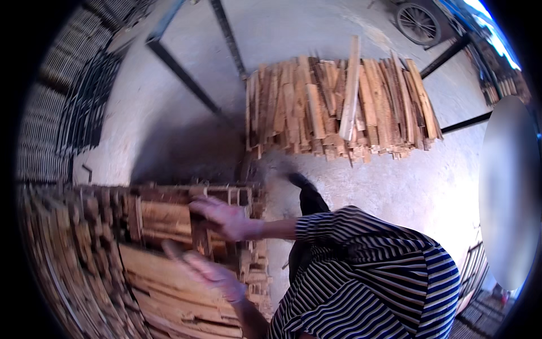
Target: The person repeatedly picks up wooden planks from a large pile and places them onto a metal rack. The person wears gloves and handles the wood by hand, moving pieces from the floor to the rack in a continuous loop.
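My two hands, in pale pinkish gloves, reach over a wooden stack at the lower left and are smeared by motion. My right hand (pixel 226 219), the upper one, has its fingers stretched over a dark upright wood piece (pixel 200 234); whether it touches it I cannot tell. My left hand (pixel 212 277) is nearer the lower edge, fingers extended above wide pale boards (pixel 169 282). I see nothing held in either palm. Behind the dark piece lies a short light board (pixel 164 217). Narrow wood strips (pixel 62 260) are packed along the stack's left side.
A pile of loose wooden slats (pixel 339 107) lies beyond, one long slat (pixel 350 90) on top. Dark metal bars (pixel 186 76) rise at the upper left. A spoked wheel (pixel 418 24) stands far right. My dark-clad leg (pixel 311 198) is beside the stack on the concrete floor (pixel 384 186).
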`<state>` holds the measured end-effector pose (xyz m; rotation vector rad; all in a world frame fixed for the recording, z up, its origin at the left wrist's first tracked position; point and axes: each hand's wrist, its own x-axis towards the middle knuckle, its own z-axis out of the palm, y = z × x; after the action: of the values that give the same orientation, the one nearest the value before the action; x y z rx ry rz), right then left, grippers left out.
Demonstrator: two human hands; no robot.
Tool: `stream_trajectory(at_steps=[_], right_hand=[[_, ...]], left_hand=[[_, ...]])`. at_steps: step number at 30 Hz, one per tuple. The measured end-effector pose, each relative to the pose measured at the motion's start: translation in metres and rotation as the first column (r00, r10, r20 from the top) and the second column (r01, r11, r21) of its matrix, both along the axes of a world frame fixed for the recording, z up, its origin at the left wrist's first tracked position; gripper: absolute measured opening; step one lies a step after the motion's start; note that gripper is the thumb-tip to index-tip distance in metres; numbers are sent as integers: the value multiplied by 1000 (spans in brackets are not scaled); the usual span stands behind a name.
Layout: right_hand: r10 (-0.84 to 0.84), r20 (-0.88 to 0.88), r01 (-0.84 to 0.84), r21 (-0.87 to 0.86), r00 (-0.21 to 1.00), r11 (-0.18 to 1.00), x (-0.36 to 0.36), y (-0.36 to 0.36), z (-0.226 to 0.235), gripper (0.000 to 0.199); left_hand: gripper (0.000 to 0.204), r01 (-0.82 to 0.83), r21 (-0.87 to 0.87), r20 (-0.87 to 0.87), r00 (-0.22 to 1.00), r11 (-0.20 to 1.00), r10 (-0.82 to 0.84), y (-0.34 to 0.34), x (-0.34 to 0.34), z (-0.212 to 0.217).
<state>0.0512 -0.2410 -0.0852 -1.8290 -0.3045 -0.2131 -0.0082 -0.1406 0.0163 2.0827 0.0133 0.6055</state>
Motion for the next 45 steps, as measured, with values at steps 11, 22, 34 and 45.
stream_trajectory(at_steps=[11, 22, 34, 45], right_hand=[[-863, -466, 68, -871, 192, 486, 86, -386, -236, 90], [-982, -55, 462, -877, 180, 133, 64, -417, -404, 67], [-716, -676, -7, -728, 175, 686, 72, -446, -313, 67], [-266, -916, 748, 53, 300, 661, 129, -460, -207, 102]], left_hand=[[60, 299, -560, -704, 319, 773, -634, -257, 91, -295], [83, 543, -207, -878, 264, 814, -400, -512, 217, -484], [82, 581, -98, -969, 130, 808, -211, -538, 236, -441], [66, 499, -152, -880, 325, 853, -347, -399, 219, -376]])
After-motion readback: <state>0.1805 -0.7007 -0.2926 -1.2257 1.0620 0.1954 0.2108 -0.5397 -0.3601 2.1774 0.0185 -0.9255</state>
